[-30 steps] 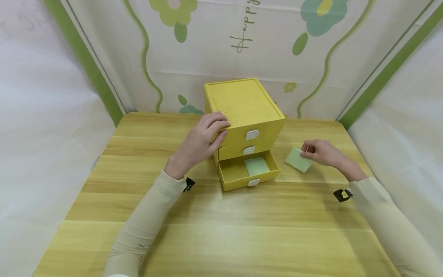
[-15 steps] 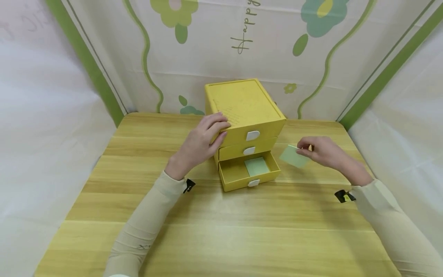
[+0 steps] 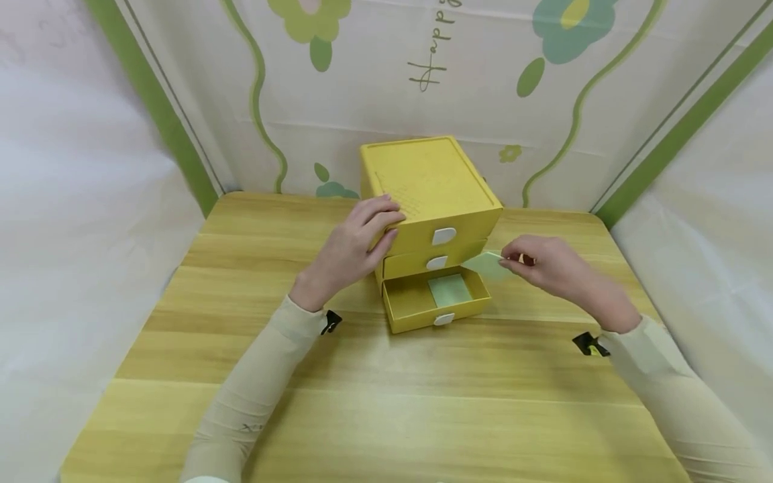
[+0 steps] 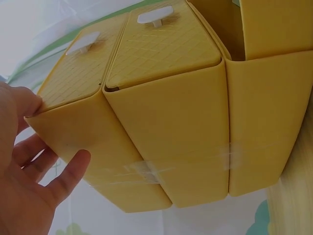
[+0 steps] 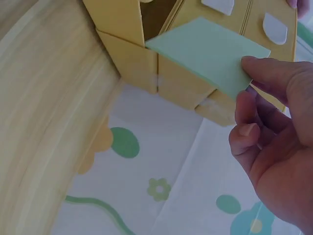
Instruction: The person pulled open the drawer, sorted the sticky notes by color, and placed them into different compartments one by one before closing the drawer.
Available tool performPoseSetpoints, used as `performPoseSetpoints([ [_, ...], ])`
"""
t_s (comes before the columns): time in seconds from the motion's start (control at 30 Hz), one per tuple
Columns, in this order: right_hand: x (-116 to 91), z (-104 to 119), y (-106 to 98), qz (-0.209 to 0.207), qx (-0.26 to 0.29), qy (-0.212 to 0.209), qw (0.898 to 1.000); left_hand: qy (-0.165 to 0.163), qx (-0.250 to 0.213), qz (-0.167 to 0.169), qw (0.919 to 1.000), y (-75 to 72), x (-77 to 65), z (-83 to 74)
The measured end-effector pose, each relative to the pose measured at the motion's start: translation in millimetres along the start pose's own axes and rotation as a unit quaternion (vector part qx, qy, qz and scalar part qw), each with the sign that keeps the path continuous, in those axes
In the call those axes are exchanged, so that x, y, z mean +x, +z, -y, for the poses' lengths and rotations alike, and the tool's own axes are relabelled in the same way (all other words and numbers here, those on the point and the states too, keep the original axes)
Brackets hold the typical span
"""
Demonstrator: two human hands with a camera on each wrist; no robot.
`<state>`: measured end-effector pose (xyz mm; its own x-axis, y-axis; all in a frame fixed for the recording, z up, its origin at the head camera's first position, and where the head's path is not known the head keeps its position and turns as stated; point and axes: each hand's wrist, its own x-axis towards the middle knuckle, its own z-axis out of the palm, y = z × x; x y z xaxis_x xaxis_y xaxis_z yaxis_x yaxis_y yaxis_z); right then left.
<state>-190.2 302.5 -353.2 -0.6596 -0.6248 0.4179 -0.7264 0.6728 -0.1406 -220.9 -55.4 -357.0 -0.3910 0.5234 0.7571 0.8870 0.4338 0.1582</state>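
Note:
A yellow three-drawer box [image 3: 431,181] with white tab handles stands at the back of the table, its bottom drawer [image 3: 410,323] pulled out. A light green sticky note pad [image 3: 449,290] lies in that drawer's right part. My left hand [image 3: 347,245] grips the box at its upper left front corner; the left wrist view shows its fingers spread round the edges. My right hand [image 3: 552,265] pinches another thin light green sticky note pad [image 5: 210,54] by one edge between thumb and fingers. This pad is raised near the open drawer's back right corner, overlapping the box's front in the head view.
The wooden table [image 3: 386,402] spreads out in front of the box. A white cloth with flower prints [image 3: 362,80] hangs right behind it, and white cloth walls stand on both sides. Clear tape [image 4: 146,171] runs across the box's left side.
My right hand has lifted the green pad off the table and carried it left, to the open drawer. The left hand stays on the box.

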Motion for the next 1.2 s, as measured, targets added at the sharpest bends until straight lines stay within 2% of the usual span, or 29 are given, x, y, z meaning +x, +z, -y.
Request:
performPoseSetpoints([
  [0.1, 4.7, 6.5, 6.6, -0.011, -0.012, -0.031, 0.999, 0.003, -0.003, -0.002, 1.0, 0.0, 2.1, -0.3],
  [0.3, 17.2, 21.8, 21.6, 0.012, -0.01, -0.076, 0.997, 0.004, -0.006, -0.008, 0.9999, -0.4, 3.4, -1.0],
  [0.47, 25.0, 30.4, 34.3, 0.013, 0.005, -0.112, 0.994, 0.005, -0.007, -0.008, 0.9999, -0.4, 4.2, -2.2],
  [0.57, 30.2, 34.7, 42.4, 0.011, -0.004, -0.129, 0.992, 0.004, -0.007, -0.008, 0.9999, -0.7, 3.5, -2.9],
  [0.83, 40.0, 42.0, 69.4, 0.002, -0.031, -0.127, 0.991, 0.002, 0.001, -0.003, 1.0, -1.5, 2.1, -1.6],
  [1.2, 47.5, 55.7, 97.4, 0.025, -0.071, -0.152, 0.985, 0.006, 0.004, -0.004, 1.0, -1.9, 1.2, -1.0],
])
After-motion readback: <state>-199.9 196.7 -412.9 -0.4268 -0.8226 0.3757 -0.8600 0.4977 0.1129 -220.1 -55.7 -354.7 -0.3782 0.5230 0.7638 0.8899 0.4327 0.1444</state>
